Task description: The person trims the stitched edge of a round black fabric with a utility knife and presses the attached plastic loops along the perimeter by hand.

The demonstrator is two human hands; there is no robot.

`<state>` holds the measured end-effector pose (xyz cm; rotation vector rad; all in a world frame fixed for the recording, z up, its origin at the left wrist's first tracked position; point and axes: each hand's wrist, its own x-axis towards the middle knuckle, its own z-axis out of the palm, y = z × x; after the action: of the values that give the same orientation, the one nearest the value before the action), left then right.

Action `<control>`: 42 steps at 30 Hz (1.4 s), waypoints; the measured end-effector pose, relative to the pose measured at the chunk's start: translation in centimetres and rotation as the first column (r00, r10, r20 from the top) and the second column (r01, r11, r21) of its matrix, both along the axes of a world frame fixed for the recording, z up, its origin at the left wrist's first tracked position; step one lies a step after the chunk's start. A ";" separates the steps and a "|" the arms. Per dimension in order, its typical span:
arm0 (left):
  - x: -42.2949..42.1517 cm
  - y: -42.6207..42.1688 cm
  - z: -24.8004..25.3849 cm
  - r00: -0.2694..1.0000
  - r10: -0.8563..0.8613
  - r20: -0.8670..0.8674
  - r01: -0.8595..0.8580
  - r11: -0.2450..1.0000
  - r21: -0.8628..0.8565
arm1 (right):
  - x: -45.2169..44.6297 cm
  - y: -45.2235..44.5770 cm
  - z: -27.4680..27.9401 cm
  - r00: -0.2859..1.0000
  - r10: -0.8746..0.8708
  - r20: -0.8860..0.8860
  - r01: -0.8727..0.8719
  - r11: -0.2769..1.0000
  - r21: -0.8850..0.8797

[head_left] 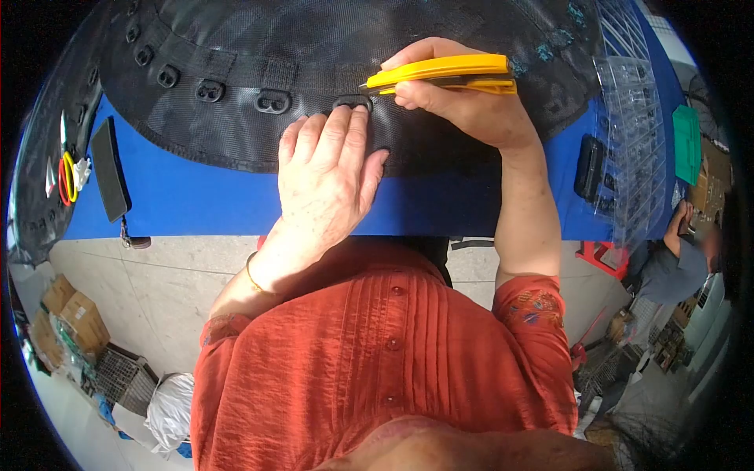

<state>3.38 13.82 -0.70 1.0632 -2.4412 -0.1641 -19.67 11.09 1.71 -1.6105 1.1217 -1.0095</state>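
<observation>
Clock face centred on the clip being handled, 12 = away from the wearer.

Black two-hole plastic clip (351, 100) sits near the curved edge of a black mesh sheet (448, 153), at the end of a webbing strap. Left hand (330, 177) comes in from 6, palm down, fingers close together and extended, thumb apart at about 5. Fingertips press on the clip's near side; nothing visibly gripped.

Right hand (467, 106) at 3, holding a yellow-handled cutter (444, 71) between thumb and fingers. Tip points to 9 and is just beside the clip; can't tell if it's touching anything.

More clips (273, 101) run along the same edge from 9 round to 10. Teal thread bits (544, 52) on the mesh between 2 and 3.

Mesh lies on a blue table cover (236, 192). Between 8 and 9: black phone-like slab (110, 169), then scissors (67, 177) with red and yellow handles, lying by a second black mesh piece (35, 188). Around 3: clear compartment tray (632, 118), with a green box (686, 145) further out.

Off the table: red stool (603, 259) and a second person (674, 273) around 4, cardboard boxes (82, 320) near 8.
</observation>
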 end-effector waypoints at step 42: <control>-0.2 0.3 0.1 0.999 -0.020 -0.034 0.022 0.999 0.040 | 3.2 -2.0 -1.0 0.986 -0.039 0.161 0.032 0.998 0.048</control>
<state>3.19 14.09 -0.61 1.0440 -2.4293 -0.2370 -16.45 9.13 0.74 -1.4497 1.0587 -1.1092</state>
